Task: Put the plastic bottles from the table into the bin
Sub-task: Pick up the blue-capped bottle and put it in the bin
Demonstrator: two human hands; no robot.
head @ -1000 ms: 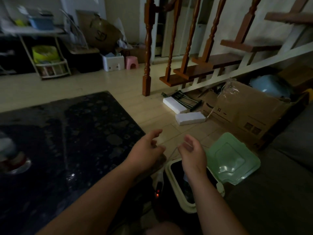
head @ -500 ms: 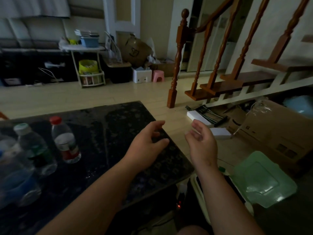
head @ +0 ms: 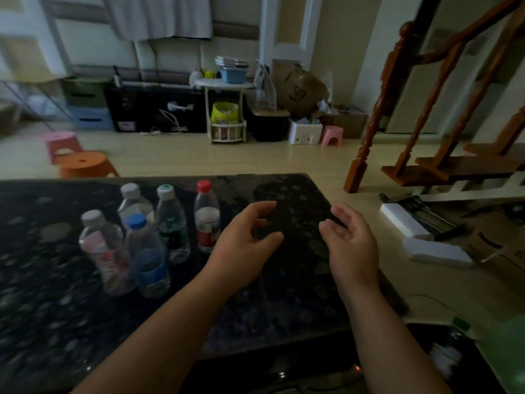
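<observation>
Several plastic bottles stand upright on the dark speckled table (head: 284,302), left of my hands: a red-capped bottle (head: 207,217), a green-capped one (head: 172,223), a blue-capped one (head: 147,257), a pink-labelled one (head: 103,251) and a clear one (head: 132,203) behind. My left hand (head: 244,245) hovers open over the table, just right of the red-capped bottle, touching nothing. My right hand (head: 349,245) is open near the table's right edge, empty. The bin (head: 426,336) sits low at the bottom right with its green lid (head: 505,348) up; a green-capped bottle (head: 451,348) lies inside.
White foam blocks (head: 434,251) and cardboard lie on the floor right of the table. A wooden staircase (head: 443,166) rises at the right. An orange stool (head: 85,164) and a pink stool (head: 61,140) stand beyond the table's far left edge.
The view has swung left and up from the bin toward the table, bringing the bottles into sight. Both hands stayed open and moved from above the bin to over the table.
</observation>
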